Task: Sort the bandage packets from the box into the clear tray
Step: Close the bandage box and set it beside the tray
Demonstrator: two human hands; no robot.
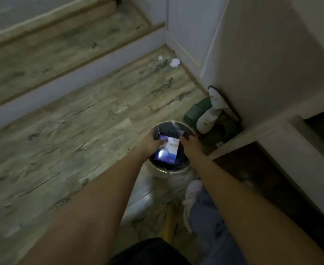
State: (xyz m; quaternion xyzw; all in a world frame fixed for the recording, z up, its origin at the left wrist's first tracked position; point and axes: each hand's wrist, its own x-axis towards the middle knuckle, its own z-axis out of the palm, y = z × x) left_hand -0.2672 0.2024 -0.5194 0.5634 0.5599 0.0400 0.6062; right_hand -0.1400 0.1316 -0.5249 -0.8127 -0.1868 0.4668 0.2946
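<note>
I see a flat blue-and-white box point(166, 151) with glossy card faces over the mouth of a round bin point(164, 172) lined with a dark bag. My left hand point(151, 143) curls around the box's far left corner; my right hand point(190, 143) pinches the liner at the bin's right rim. The print on the box is too blurred to read. Worn wood-grain planks point(71, 131) lie open to the left; slippers point(211, 113) and a white wall point(262, 64) crowd the right.
</note>
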